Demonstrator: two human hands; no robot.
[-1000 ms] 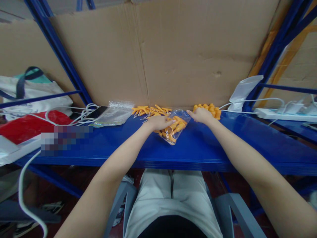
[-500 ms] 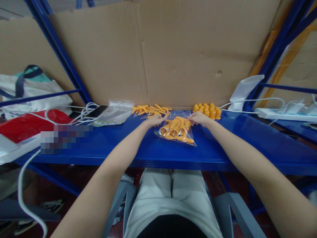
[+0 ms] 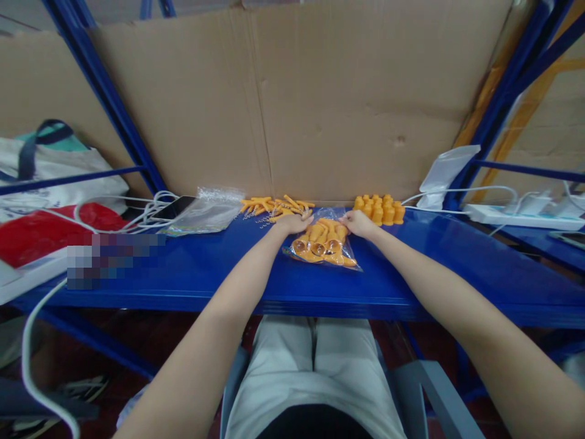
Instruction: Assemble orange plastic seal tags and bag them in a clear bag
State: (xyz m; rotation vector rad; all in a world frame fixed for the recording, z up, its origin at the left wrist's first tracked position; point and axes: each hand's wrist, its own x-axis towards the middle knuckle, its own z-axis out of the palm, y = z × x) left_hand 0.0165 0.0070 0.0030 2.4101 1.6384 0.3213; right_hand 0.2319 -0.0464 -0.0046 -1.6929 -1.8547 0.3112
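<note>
A clear plastic bag [image 3: 350,259] lies on the blue table, filled with several orange plastic parts [image 3: 322,241], some with round open ends facing me. My left hand [image 3: 296,224] is at the bag's upper left edge, its fingers closed on the film. On the opposite side, my right hand [image 3: 359,224] pinches the upper right edge. Just behind the left hand is a loose pile of slim orange pieces [image 3: 262,204] with small metal chains or screws, too small to tell. Several orange knobbed pieces [image 3: 379,210] stand grouped beyond the right hand.
Flat clear bags [image 3: 208,213] and a dark phone [image 3: 176,207] lie left of the pile, beside coiled white cables [image 3: 159,204]. A cardboard sheet [image 3: 320,103] closes off the back. To the right are a propped plastic pouch [image 3: 445,174] and a white power strip [image 3: 512,216].
My left hand has shifted slightly right, farther over the bag's edge. My right hand has moved a little inward. The view has shifted slightly; the bag stays on the table.
</note>
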